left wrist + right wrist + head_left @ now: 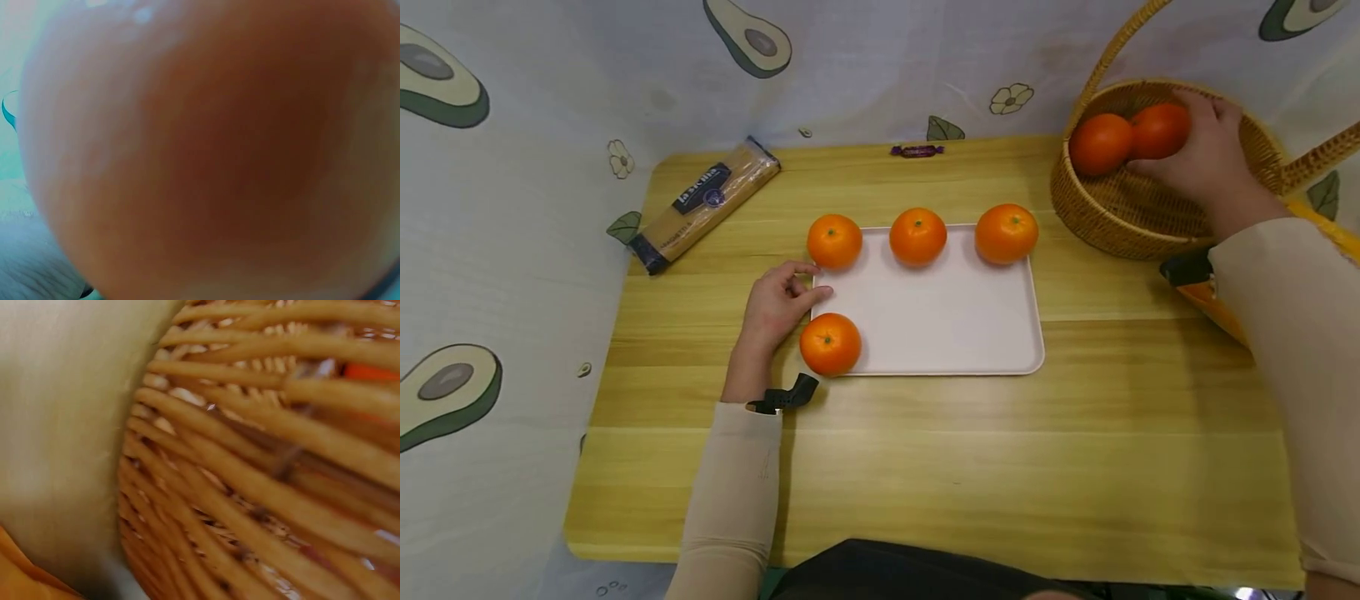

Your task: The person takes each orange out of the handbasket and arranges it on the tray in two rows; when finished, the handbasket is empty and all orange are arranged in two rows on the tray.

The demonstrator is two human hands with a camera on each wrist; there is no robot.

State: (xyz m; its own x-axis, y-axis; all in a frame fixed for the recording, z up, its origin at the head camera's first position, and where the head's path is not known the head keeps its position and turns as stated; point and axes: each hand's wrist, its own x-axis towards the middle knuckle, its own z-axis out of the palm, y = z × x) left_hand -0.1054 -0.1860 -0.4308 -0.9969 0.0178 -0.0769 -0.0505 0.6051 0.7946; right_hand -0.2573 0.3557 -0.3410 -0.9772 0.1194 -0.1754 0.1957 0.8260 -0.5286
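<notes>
Right hand (pixel 1213 154) is reaching forward and down into wicker basket (pixel 1093 212), fingers and thumb curling round right basket orange (pixel 1159 131), left basket orange (pixel 1101 144) sitting beside it; left hand (pixel 775 307) is resting at left edge of pale tray (pixel 940 317), thumb and index parted, between far-left orange (pixel 835 242) and near-left orange (pixel 831 344)

Four round oranges (pixel 918 237), each marked by a green stem end on top, sit on a white rectangular tray (pixel 940 325) lying flat toward the far edge of a wooden desk (pixel 925 475): three along the tray's far edge, one at its near left corner. The left hand (pixel 775 304) rests at the tray's left edge between two of them. At the desk's far right corner, a wicker basket (pixel 1090 218) holds two redder oranges (pixel 1101 144) side by side, the right hand (pixel 1213 158) gripping the right-hand one.
</notes>
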